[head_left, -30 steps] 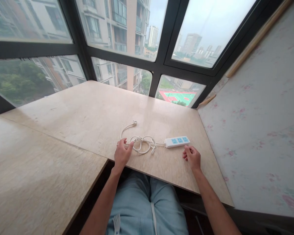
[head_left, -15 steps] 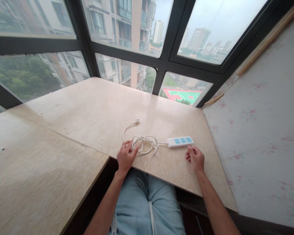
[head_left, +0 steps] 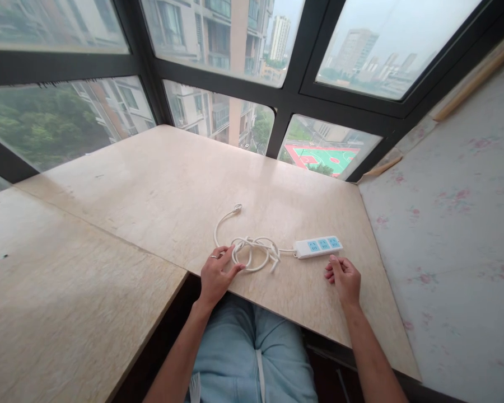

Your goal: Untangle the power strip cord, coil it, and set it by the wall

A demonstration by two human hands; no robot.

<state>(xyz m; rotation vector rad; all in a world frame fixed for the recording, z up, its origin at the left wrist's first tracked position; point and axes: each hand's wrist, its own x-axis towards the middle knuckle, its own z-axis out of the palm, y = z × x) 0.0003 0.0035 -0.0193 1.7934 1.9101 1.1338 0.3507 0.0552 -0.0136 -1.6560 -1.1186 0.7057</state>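
A white power strip with three blue socket faces lies on the pale stone-patterned counter. Its white cord is loosely looped to the left, and the plug rests on the surface beyond the loops. My left hand, a ring on one finger, is at the left edge of the loops. Its thumb and fingers are apart, with the fingertips at the cord, not closed round it. Just in front of the strip's right end is my right hand, fingers curled and thumb pressed to the index finger, nothing visible in it.
The counter has a seam on the left and a cut-out front edge where my legs are. Dark-framed windows stand behind it. A wall with flowered paper bounds the right side.
The view has shifted slightly, so the strip and cord appear a little further right. My left thumb and fingers have spread wider at the loops. My right hand keeps its curled shape.
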